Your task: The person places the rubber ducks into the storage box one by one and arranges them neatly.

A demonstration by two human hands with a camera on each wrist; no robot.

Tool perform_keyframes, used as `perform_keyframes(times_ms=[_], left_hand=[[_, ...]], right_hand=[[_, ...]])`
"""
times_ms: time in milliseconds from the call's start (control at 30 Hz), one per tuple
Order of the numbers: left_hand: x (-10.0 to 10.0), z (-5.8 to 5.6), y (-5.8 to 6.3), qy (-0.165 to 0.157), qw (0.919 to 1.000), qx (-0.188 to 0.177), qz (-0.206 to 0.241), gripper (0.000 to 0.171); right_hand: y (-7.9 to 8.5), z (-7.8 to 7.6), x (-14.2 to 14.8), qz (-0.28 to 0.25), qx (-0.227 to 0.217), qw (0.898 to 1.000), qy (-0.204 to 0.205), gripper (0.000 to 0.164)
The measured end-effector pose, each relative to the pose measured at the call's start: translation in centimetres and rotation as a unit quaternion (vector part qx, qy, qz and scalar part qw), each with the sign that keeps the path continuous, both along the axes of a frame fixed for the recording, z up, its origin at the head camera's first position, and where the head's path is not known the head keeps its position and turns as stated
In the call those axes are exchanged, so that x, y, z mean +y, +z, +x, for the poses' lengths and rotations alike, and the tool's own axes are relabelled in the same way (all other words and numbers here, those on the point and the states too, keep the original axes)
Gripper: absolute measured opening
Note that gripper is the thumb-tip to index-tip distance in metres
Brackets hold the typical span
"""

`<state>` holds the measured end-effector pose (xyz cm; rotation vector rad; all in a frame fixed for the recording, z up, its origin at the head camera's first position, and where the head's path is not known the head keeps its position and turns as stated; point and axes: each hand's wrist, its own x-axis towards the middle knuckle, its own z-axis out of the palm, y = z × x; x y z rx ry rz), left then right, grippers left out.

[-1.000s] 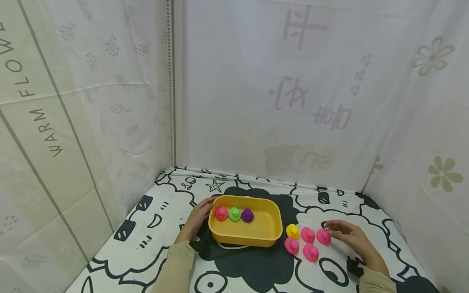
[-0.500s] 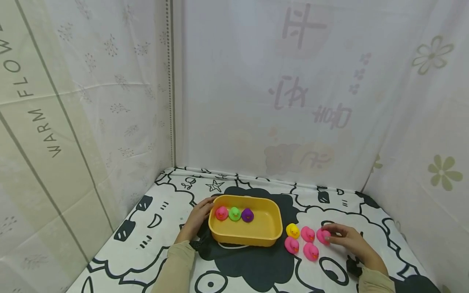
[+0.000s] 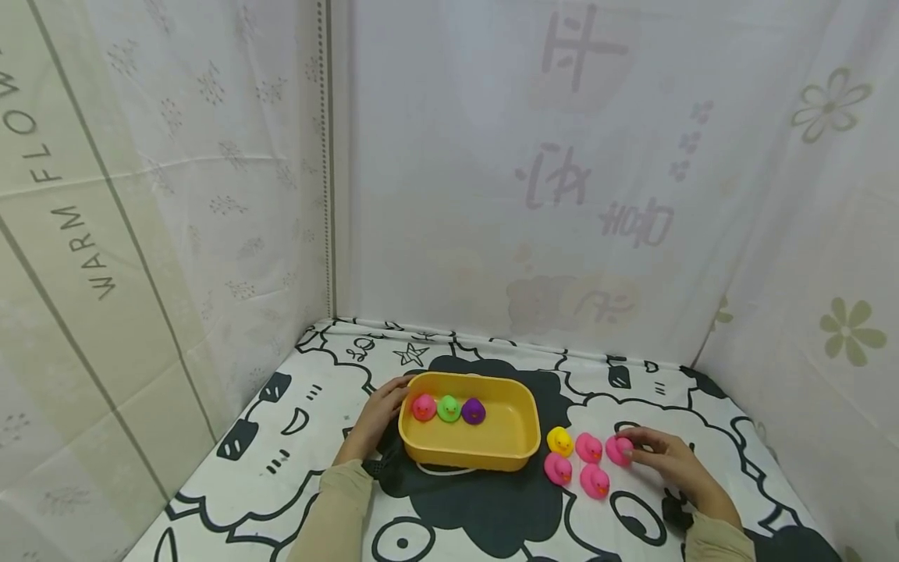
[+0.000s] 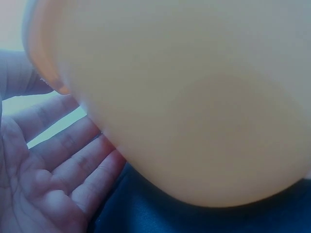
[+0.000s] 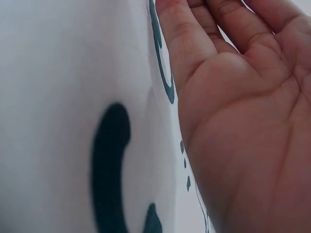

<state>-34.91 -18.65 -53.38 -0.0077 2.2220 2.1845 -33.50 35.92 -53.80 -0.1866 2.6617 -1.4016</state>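
Observation:
My left hand (image 3: 380, 414) rests against the left end of a yellow plastic basin (image 3: 520, 421). In the left wrist view its fingers (image 4: 73, 141) lie fairly straight along the basin's outer wall (image 4: 194, 121), their tips hidden. A pink (image 3: 424, 407), a green (image 3: 449, 408) and a purple rubber duck (image 3: 474, 410) sit in a row inside. On the right, my right hand (image 3: 667, 459) pinches a pink rubber duck (image 3: 617, 449) on the cloth between thumb and fingers. The right wrist view shows the palm (image 5: 243, 121), but the duck is out of sight there.
Left of the pinched duck stand a yellow duck (image 3: 559, 442) and three more pink ducks (image 3: 588, 447), grouped near the basin's right end. A black-and-white patterned cloth (image 3: 281, 484) covers the table. Pale printed curtains (image 3: 456, 195) hang behind and at both sides.
My right hand has moved slightly left and its fingers have closed around the rightmost pink duck. The left hand and the basin have stayed in place.

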Motion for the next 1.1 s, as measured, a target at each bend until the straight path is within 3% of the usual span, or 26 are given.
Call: perform_keyframes(times_ms=[500,733,1100], left_hand=[[-0.02,0.01,-0.1,0.001,1.0,0.009,0.0,0.044],[-0.09,-0.1,0.05,-0.007,1.0,0.004,-0.002,0.045],[-0.05,-0.07,0.04,-0.003,1.0,0.006,0.001,0.045]], right_hand=[[-0.28,-0.21,0.2,0.028,0.015,0.999,-0.04,0.053],[-0.45,-0.32,0.13,0.022,-0.01,0.997,-0.072,0.068],[-0.35,-0.26,0.11,0.015,-0.017,0.996,-0.086,0.072]])
